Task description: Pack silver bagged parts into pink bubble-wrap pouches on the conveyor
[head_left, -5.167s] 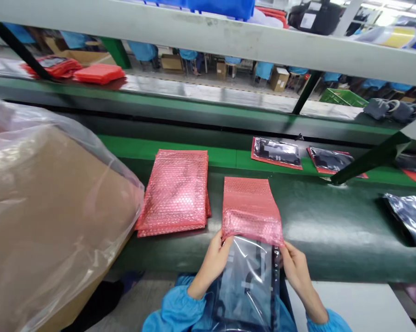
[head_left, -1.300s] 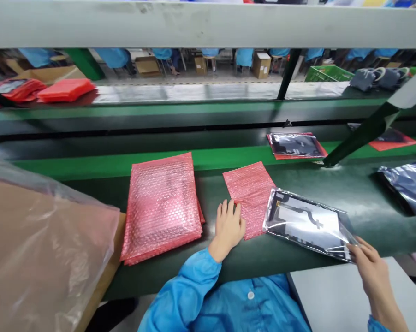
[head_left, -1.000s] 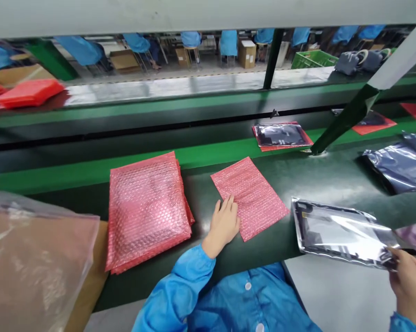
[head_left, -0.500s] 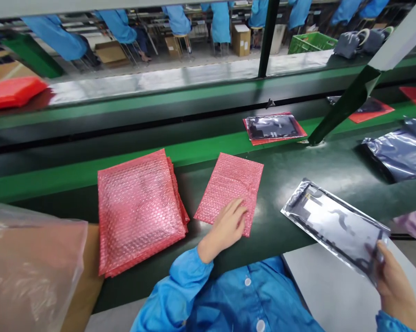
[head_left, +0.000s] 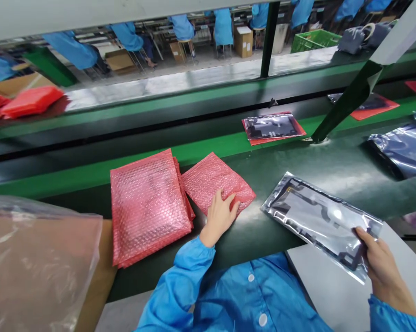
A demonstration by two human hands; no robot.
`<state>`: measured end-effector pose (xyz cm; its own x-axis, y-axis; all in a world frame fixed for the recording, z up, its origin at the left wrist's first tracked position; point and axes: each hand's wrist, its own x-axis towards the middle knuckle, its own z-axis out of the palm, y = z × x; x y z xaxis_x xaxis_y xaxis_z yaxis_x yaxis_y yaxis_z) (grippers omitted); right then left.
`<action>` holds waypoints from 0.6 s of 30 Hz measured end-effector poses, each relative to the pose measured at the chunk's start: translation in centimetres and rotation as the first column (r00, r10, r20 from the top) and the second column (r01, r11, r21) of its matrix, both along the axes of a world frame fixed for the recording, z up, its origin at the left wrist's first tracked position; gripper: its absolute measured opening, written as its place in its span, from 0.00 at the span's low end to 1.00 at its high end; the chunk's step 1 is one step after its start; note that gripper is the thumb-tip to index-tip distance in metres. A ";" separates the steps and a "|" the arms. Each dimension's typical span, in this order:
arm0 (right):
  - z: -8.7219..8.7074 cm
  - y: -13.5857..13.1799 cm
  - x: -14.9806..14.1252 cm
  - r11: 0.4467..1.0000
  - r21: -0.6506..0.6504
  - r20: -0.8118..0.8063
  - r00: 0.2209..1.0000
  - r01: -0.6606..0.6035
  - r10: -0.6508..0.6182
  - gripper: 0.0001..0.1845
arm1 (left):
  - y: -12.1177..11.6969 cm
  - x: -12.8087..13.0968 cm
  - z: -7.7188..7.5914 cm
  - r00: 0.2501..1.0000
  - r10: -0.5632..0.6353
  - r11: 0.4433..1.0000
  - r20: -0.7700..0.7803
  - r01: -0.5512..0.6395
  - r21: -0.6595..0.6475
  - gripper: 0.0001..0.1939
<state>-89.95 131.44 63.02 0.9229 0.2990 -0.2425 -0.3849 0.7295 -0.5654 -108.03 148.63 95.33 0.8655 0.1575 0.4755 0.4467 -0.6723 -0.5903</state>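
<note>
While the long green conveyor table carries the work from side to side, its near edge serves as a flat bed within easy arm's reach of the person in the blue smock. At the far left sits a cardboard box lined with clear plastic, just beside the table edge. Next to it lies a stack of pink bubble bags, squared up so one can be drawn off the top. A single pink bubble bag lies touching that stack; the left hand presses down on its near corner, fingers curled and gripping it. The right hand pinches the near end of a silvery anti-static pouch, a dark flat part inside, held low and tilted over the table toward the pink bag.
</note>
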 end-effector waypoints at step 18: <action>4.8 4.1 -2.5 0.953 0.039 0.331 0.904 -0.299 0.270 0.27 | -1.2 -0.2 -1.4 0.999 0.016 1.000 0.034 -0.016 -0.001 0.31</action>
